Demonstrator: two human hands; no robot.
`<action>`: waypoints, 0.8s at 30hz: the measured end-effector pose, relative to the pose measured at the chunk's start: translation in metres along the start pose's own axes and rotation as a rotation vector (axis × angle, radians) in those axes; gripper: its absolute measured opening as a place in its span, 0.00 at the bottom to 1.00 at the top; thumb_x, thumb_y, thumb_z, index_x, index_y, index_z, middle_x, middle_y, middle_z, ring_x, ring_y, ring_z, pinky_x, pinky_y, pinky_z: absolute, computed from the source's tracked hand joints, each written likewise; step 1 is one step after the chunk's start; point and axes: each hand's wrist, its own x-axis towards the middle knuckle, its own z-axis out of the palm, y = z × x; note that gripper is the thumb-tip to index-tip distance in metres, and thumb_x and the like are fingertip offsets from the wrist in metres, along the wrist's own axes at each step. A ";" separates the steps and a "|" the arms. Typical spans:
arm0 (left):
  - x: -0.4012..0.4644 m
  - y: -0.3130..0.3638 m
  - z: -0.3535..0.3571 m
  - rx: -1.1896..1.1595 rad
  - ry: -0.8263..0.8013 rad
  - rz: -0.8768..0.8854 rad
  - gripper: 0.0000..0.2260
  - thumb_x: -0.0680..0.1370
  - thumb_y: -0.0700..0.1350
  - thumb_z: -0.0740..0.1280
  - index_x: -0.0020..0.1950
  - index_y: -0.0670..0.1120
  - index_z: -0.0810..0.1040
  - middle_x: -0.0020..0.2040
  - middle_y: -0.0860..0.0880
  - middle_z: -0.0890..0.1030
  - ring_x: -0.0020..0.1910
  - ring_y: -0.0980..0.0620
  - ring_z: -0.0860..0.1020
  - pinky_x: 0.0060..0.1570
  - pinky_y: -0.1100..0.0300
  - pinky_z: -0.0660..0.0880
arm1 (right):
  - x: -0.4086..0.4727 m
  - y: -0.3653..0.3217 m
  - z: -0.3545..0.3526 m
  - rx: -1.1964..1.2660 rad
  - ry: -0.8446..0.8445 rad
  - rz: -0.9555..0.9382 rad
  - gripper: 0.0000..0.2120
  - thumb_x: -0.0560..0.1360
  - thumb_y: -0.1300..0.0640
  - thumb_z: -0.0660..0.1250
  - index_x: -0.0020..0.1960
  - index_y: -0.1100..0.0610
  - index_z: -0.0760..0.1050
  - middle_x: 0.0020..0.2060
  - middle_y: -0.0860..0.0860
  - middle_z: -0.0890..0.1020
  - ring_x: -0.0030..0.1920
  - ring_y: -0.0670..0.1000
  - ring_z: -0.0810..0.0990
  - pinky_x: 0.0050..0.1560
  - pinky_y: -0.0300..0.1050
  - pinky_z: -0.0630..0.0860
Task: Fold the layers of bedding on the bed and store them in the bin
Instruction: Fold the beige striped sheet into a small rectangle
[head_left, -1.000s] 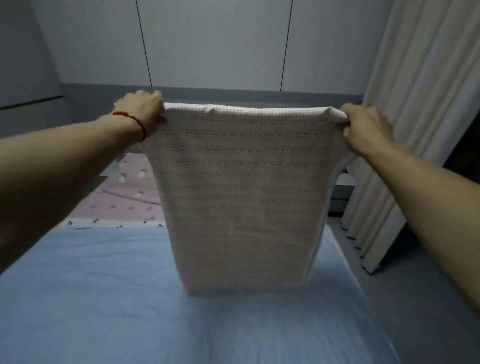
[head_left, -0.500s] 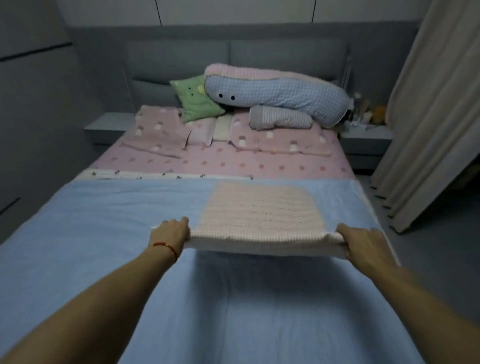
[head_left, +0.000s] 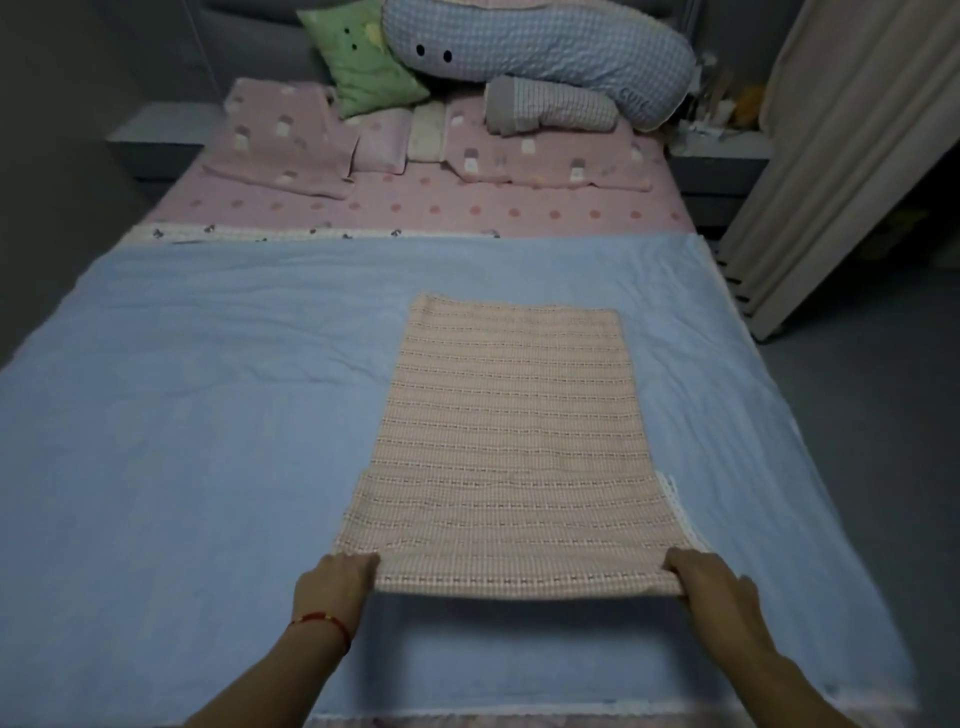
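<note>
1. My left hand (head_left: 332, 590) and right hand (head_left: 709, 584) each pinch a near corner of the pink woven blanket (head_left: 511, 447), fingers curled over its front edge; that edge hangs just clear of the blue sheet (head_left: 182, 415), casting a shadow beneath it.

2. The blanket runs straight away from my fingertips toward the head of the bed, its long axis pointing ahead of me and its far edge lying flat on the blue sheet. Neither hand is nearer: the two corners sit level, one to each side.

3. My judgement: the coming fold turns on that axis. Carrying the near edge forward onto the far edge would halve the length; both hands would need to travel together to keep the corners square.

4. A white trim (head_left: 675, 501) peeks out along the blanket's right side just beyond my right fingers, suggesting the layers are not perfectly aligned there.

5. Under everything, the blue sheet spreads wide to either side of my hands; past the blanket's far edge lie pink dotted bedding (head_left: 426, 208), a green cushion (head_left: 363, 67) and a long blue checked pillow (head_left: 545, 49).

6. A pale curtain (head_left: 831, 156) hangs well off to the right; no bin is in view.
</note>
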 end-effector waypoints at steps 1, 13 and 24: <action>-0.011 -0.003 0.007 0.007 -0.006 0.016 0.17 0.85 0.47 0.53 0.72 0.59 0.71 0.67 0.48 0.78 0.65 0.47 0.77 0.59 0.56 0.74 | -0.010 0.008 0.012 -0.019 -0.008 0.049 0.16 0.79 0.43 0.52 0.42 0.46 0.75 0.51 0.50 0.79 0.56 0.56 0.74 0.69 0.61 0.60; -0.040 -0.050 0.005 -0.044 -0.372 0.043 0.15 0.72 0.62 0.64 0.58 0.64 0.76 0.64 0.52 0.79 0.62 0.49 0.78 0.58 0.57 0.74 | -0.097 0.069 0.061 -0.123 0.370 -0.308 0.16 0.85 0.48 0.45 0.59 0.42 0.71 0.46 0.46 0.84 0.52 0.47 0.75 0.61 0.62 0.67; 0.122 -0.079 -0.103 -1.117 0.137 -0.218 0.13 0.66 0.48 0.83 0.46 0.45 0.86 0.44 0.48 0.86 0.46 0.50 0.82 0.43 0.56 0.78 | 0.103 -0.037 -0.076 0.171 0.247 -0.147 0.09 0.71 0.47 0.78 0.43 0.46 0.78 0.37 0.44 0.83 0.39 0.48 0.81 0.38 0.50 0.77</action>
